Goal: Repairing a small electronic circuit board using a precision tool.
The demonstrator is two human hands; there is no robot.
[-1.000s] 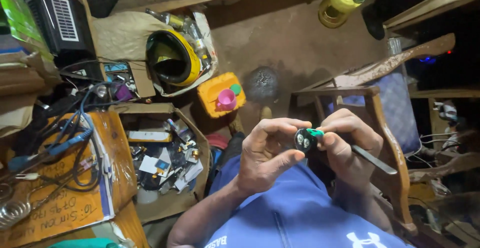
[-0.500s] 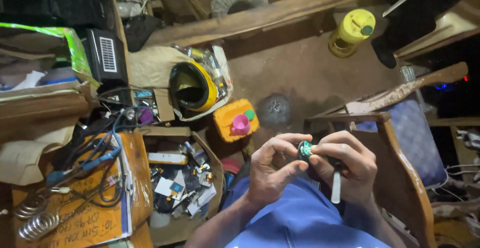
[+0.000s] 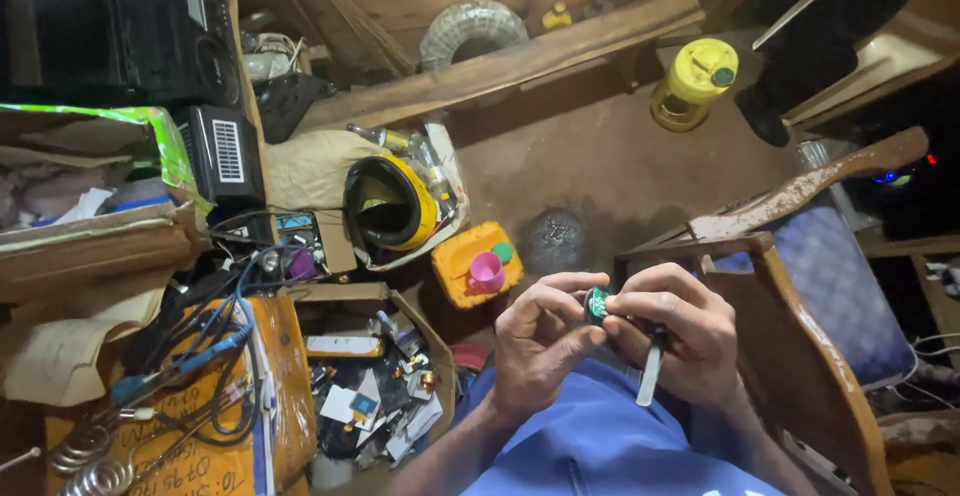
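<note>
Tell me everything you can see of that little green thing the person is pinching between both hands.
The small green part is a tiny round piece, green on its face with light specks and a dark rim; it looks like a small circuit piece, though it is too small to be sure. It sits above the person's lap, face turned up toward the camera. The left hand grips it from the left with thumb and forefinger, and the right hand presses on it from the right. Fingers hide its far side.

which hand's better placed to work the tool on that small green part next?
Probably the right hand: it already holds the slim grey tool alongside its grip on the small green part. The left hand only pinches the part from the other side, so it suits steadying.
</note>
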